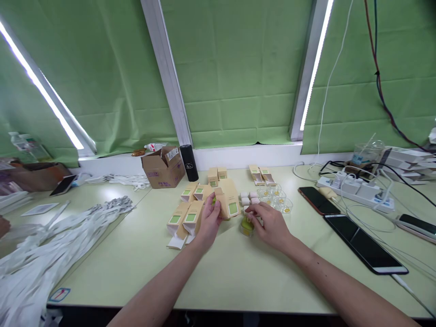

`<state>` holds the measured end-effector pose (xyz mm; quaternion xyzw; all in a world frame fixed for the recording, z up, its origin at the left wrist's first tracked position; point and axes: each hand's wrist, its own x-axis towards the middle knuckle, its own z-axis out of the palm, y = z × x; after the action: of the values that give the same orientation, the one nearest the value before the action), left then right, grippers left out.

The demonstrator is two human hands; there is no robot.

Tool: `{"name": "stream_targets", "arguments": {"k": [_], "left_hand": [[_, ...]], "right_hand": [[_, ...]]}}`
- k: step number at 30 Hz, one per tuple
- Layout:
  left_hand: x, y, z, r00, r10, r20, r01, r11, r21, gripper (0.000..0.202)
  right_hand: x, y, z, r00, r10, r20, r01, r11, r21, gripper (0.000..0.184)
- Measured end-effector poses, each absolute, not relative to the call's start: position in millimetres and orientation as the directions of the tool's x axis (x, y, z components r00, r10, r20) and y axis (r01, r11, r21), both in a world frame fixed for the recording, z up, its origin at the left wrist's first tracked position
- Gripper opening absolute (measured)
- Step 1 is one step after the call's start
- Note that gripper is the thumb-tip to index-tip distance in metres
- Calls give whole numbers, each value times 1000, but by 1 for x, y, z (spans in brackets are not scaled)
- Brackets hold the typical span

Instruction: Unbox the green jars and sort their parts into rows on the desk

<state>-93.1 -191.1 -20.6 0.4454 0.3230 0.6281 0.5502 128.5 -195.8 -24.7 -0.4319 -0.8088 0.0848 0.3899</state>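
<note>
My left hand (209, 221) grips a small tan carton with a green label (229, 201), held up just above the table. My right hand (269, 222) rests on the table to its right, fingers curled over a small white cap (247, 210) beside a clear pot with yellow-green contents (246, 225). Several more tan cartons (185, 217) lie to the left of my left hand and behind it. White caps (249, 197) and clear little pots (277, 200) sit in rows just beyond my right hand.
An open cardboard box (162, 168) and a black cylinder (189, 162) stand by the window sill. Two dark phones (364, 243) and a power strip with cables (357, 190) lie at right. White straps (44, 245) are heaped at left, where another person's hand (3, 225) shows.
</note>
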Motion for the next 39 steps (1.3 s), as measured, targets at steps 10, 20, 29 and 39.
{"name": "stream_targets", "arguments": {"k": [10,20,29,39], "left_hand": [[-88,-203,-12,142,977,162,-460,-79,884,69],[-84,-206,-8,117,973,198,-348,-146,926,66],[-84,-210,-4,147,888,436,-297,-381,876,72],[-71,-206,-3,122,886,448,-97,-438,894,60]], "right_hand": [[125,-194,-6,-267,863,429,279,495,-823,36],[115,-177,22,-454,861,227,25,267,-963,51],[104,-163,30,-233,949,212,-171,175,-970,55],[101,-160,8,-218,954,205,-324,127,-937,51]]}}
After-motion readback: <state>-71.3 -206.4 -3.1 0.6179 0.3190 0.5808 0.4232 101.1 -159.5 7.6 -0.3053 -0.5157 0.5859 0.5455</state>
